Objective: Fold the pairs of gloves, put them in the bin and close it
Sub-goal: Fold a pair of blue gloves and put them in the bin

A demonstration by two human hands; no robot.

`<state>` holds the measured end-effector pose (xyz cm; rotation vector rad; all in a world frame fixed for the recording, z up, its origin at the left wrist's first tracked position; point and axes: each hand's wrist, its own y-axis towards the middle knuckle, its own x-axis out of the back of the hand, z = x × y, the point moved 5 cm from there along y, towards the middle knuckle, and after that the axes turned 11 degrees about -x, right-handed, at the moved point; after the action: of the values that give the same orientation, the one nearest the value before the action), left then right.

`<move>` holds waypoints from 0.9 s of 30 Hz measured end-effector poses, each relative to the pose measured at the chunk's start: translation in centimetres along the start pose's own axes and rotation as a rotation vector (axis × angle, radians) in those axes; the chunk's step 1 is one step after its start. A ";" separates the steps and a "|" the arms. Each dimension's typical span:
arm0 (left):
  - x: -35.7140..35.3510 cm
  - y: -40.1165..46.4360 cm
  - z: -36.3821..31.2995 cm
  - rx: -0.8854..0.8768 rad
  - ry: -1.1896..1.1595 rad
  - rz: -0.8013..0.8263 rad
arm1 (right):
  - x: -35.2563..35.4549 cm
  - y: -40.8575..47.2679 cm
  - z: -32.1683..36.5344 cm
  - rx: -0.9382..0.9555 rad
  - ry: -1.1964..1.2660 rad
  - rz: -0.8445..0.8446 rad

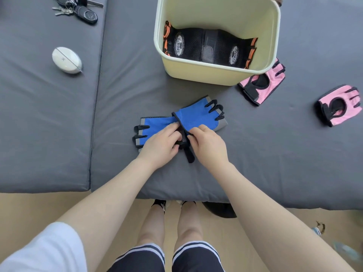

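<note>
Your left hand (160, 143) and right hand (206, 143) both have curled fingers pinching the dark wrist straps where the two blue gloves (182, 120) overlap, right under your hands on the gray mat (121, 95). The blue gloves lie end to end in a long line from left to right, so each hand has one half to fold toward the middle. The yellow bin (216, 75) stands open just behind them, with a black pair (208, 47) inside and two pink gloves (262, 83) waiting on its right.

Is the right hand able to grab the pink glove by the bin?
Probably yes. The pink glove lies in the open beside the bin with nothing on it, but the right hand is busy pinching the blue gloves and would need to let go first.
</note>
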<state>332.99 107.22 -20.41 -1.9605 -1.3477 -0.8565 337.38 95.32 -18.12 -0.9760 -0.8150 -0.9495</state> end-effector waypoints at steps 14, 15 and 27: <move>0.5 0.0 0.4 0.169 -0.010 -0.154 | -1.2 -0.8 -0.2 0.312 -0.110 0.143; 0.5 0.1 0.4 0.145 0.024 -0.139 | -0.9 -0.8 -0.6 0.285 -0.030 0.215; 0.5 1.3 0.9 0.222 -0.016 -0.137 | -0.8 1.4 -0.9 0.240 0.140 0.185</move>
<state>334.47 107.78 -20.71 -1.7244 -1.5313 -0.7202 338.55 95.02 -19.56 -0.7537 -0.6897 -0.7334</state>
